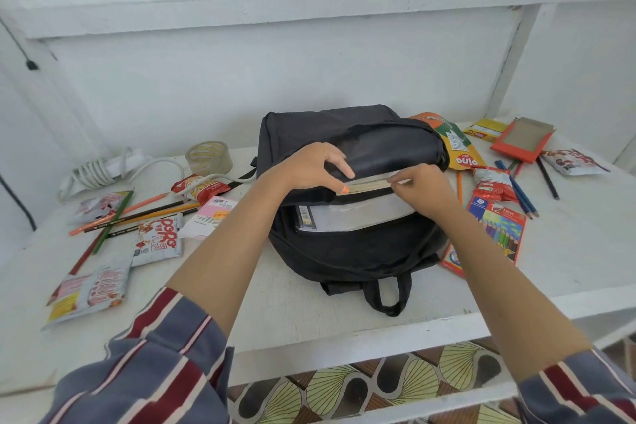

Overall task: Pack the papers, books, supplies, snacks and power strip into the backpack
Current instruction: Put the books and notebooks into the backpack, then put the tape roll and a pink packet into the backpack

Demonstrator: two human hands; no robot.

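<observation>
A black backpack (354, 251) lies flat on the white table (309, 306) with its main opening unzipped. My left hand (309, 167) grips the upper flap of the opening and holds it up. My right hand (421, 191) pinches the edge of a book (370, 182) that sits partly inside the opening. Below it, white papers and another book (344, 217) show inside the bag. A white power strip (103, 169) with coiled cable lies at the far left. Snack packets (158, 239) and loose pencils (137, 213) are scattered left of the bag.
A tape roll (210, 157) stands behind the left snacks. Right of the bag lie a coloured pencil box (495, 234), an orange snack bag (454, 144), a red snack packet (492, 184), an open red box (523, 141) and more pencils (519, 193). White walls close the back.
</observation>
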